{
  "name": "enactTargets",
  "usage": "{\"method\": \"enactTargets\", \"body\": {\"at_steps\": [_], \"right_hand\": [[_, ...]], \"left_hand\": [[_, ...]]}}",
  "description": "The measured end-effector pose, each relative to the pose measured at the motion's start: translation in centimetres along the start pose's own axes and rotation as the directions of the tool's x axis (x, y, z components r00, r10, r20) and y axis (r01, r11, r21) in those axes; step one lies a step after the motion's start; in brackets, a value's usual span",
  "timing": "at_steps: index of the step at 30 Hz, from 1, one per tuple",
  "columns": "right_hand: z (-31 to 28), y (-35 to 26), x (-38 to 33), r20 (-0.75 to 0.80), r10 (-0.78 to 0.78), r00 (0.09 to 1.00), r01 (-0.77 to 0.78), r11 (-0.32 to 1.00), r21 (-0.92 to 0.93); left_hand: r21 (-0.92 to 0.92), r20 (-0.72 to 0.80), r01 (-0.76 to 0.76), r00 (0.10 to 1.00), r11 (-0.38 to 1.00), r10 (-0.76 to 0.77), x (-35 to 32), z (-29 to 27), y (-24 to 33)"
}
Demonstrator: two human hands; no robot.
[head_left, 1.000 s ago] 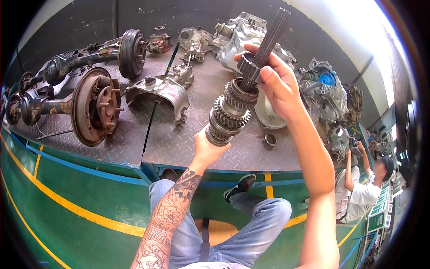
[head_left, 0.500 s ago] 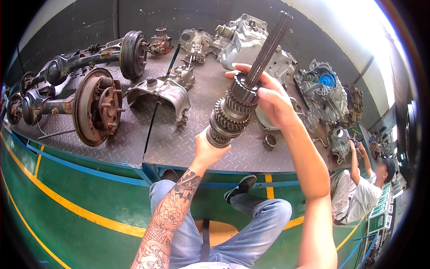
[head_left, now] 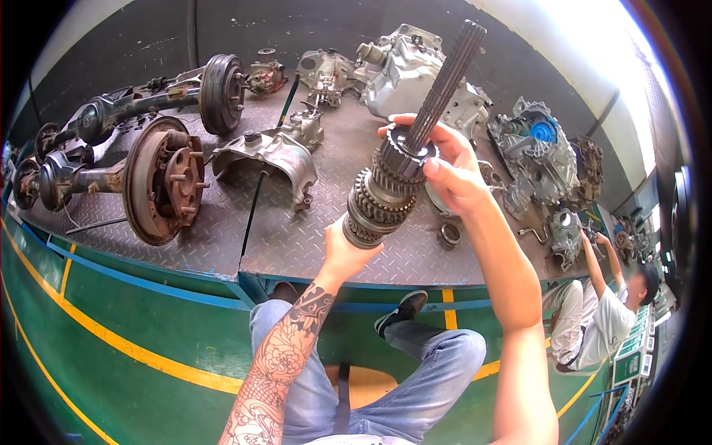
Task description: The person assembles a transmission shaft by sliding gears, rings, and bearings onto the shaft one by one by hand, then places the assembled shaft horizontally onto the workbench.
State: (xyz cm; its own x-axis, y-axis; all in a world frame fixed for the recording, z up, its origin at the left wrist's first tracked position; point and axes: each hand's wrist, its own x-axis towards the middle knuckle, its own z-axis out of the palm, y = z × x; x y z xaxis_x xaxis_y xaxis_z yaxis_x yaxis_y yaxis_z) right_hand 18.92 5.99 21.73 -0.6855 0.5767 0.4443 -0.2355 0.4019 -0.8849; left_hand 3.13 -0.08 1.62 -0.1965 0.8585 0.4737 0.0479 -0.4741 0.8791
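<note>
Above the bench's front edge I hold a transmission gear shaft (head_left: 380, 194) at a tilt. Its long splined end points up and to the right, and stacked gears sit toward the lower end. My left hand (head_left: 347, 249) grips that lower end from beneath, with most fingers hidden behind the gears. Around the toothed collar (head_left: 404, 157) at the foot of the splines, my right hand (head_left: 456, 167) is closed, thumb on the near side and fingers behind. A loose metal ring (head_left: 449, 235) lies on the bench beneath my right wrist.
The steel-plate bench (head_left: 297, 248) carries rusty axles with a brake drum (head_left: 159, 182) at left. A bell-shaped housing (head_left: 271, 159) sits mid-bench, a large gearbox case (head_left: 408, 74) behind, an opened gearbox (head_left: 535, 148) at right. A person (head_left: 608, 319) works at far right.
My right thumb and fingers have shifted slightly down around the collar, with the fingers more closed. The gear shaft and my left hand stay nearly in place.
</note>
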Motion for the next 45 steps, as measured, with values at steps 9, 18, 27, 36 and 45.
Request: {"method": "enactTargets", "body": {"at_steps": [9,18,27,36,45], "right_hand": [[0.6,0.6,-0.9,-0.095,-0.05,0.994,0.06,0.993,0.1],[1.2,1.8,-1.6,-0.179,-0.057,0.982,0.078,0.99,0.114],[5.3,3.2,-2.1,-0.393,-0.183,0.901,0.23,0.97,0.077],[1.8,2.7,-1.2,-0.172,-0.113,0.979,0.133,0.985,0.112],[3.2,2.8,-1.2,-0.249,-0.094,0.964,0.15,0.965,0.216]], "left_hand": [[-0.063,-0.003,0.003,1.0,0.998,-0.004,0.0,0.3,-0.6],[-0.033,0.006,0.027,1.0,0.999,-0.027,0.5,0.3,-0.9],[-0.11,0.026,0.075,0.997,0.991,-0.073,0.3,0.5,-1.5],[-0.141,0.026,0.097,0.995,0.985,-0.095,0.2,0.6,-0.8],[-0.155,0.062,0.1,0.994,0.983,-0.092,0.0,0.5,-0.7]]}}
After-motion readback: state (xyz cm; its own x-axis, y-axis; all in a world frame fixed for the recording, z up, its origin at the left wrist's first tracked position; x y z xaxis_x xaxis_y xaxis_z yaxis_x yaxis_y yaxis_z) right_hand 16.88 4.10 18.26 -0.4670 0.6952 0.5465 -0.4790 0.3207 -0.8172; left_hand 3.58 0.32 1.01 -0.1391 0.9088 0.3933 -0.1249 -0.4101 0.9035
